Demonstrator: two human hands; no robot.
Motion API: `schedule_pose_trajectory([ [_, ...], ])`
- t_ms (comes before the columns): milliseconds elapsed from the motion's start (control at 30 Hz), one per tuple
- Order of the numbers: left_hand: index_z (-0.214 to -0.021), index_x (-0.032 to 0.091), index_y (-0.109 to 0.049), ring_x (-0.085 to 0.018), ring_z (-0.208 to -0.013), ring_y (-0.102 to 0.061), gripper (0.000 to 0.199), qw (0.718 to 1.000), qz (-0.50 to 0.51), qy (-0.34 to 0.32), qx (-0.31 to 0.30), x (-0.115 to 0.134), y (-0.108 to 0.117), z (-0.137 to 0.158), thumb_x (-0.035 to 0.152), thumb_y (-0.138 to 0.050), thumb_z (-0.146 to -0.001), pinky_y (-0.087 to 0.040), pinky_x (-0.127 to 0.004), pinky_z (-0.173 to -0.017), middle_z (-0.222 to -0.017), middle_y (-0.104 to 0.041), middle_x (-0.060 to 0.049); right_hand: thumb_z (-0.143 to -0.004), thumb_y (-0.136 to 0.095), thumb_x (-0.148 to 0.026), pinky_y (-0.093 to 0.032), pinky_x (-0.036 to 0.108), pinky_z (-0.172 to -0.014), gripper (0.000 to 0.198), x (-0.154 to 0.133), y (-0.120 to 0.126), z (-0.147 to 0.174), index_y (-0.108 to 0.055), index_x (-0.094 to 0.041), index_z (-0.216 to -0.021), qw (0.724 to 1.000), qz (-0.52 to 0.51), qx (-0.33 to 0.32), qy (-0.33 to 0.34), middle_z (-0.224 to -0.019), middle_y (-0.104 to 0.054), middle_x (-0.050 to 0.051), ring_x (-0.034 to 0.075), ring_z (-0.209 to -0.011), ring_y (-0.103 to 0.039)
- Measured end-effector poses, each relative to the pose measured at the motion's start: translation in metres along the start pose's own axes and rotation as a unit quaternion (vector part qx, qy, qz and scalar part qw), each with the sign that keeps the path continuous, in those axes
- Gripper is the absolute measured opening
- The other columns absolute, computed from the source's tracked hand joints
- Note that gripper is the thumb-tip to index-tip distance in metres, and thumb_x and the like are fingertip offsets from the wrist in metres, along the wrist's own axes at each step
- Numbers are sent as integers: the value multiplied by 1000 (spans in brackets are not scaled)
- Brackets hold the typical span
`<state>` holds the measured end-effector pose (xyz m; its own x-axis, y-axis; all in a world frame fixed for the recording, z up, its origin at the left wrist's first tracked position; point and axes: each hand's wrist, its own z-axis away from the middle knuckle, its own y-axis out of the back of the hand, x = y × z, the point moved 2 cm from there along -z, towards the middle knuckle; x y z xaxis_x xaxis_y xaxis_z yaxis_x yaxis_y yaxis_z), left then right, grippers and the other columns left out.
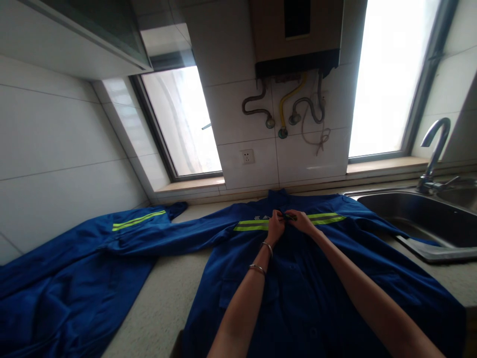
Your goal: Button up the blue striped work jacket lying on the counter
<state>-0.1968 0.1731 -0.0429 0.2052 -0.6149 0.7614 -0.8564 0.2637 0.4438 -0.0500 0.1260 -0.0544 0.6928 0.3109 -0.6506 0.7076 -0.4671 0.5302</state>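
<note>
A blue work jacket (246, 253) with a yellow-green and grey stripe across the chest lies spread on the countertop, collar toward the wall. My left hand (276, 224) and my right hand (300, 221) meet at its front opening, level with the stripe. Both have their fingers pinched on the jacket's front edge, which is slightly bunched up between them. Any button there is too small and dark to make out. Two bracelets circle my left forearm.
A second blue garment (74, 278) with a similar stripe lies at the left, under the jacket's sleeve. At the right is a steel sink (402, 219) with a faucet (434, 154); the other sleeve reaches its rim. A water heater (298, 40) with pipes hangs on the tiled wall.
</note>
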Motion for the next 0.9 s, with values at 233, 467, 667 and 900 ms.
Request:
schedule_pose_trajectory([
  [233,-84,15,-63,-17,-82,-63,12,998,-67,11,15,-6,-5,-4,8,-62,-74,-45,-29,-77,-85,-68,-5,-67,-53,-10,-48,29,-75,31,4,-3,0,-59,-19,-96,1000,-4,11,-11,-87,-69,3,18,-81,-65],
  [467,-80,14,-71,-22,-92,-60,9,995,-103,-8,-16,-10,-4,-7,11,-63,-75,-40,-37,-90,-88,-68,-10,-66,-53,-15,-44,27,-68,26,5,-3,2,-53,-19,-92,999,6,20,-25,-79,-66,1,17,-74,-63],
  [667,-86,14,-71,-21,-88,-62,18,995,-89,10,-34,-13,-5,-8,6,-60,-73,-43,-35,-87,-91,-70,-10,-65,-56,-19,-43,26,-65,25,5,-2,1,-49,-21,-88,999,4,23,-36,-76,-64,0,16,-70,-60],
  [900,-85,13,-71,-19,-81,-64,22,996,-53,27,-68,-20,-6,-10,4,-56,-71,-48,-29,-79,-85,-71,-6,-62,-60,-18,-43,26,-66,29,6,-2,1,-49,-21,-88,999,0,17,-39,-77,-64,0,16,-71,-60],
])
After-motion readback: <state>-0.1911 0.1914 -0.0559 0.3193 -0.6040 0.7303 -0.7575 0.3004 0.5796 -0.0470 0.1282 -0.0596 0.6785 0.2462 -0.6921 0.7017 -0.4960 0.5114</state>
